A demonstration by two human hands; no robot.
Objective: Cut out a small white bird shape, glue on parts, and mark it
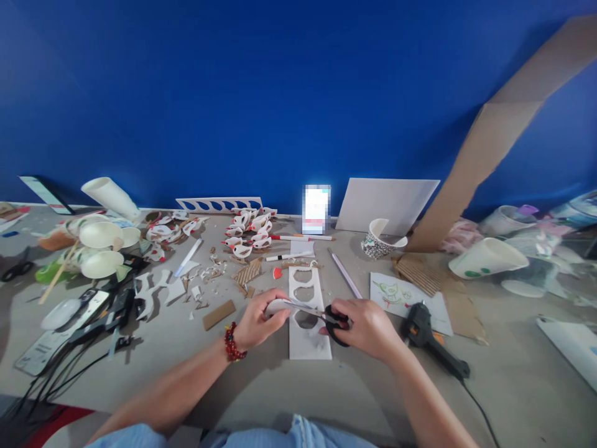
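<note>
Our left hand (261, 318) pinches a small white piece (276, 306); right hand (366, 326) is closed round black-handled scissors (333, 320), blades at the piece.

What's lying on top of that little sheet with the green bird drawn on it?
The black glue gun overlaps the right part of the drawing sheet. Whatever is drawn directly beneath the gun is covered, so I can't tell.
</note>
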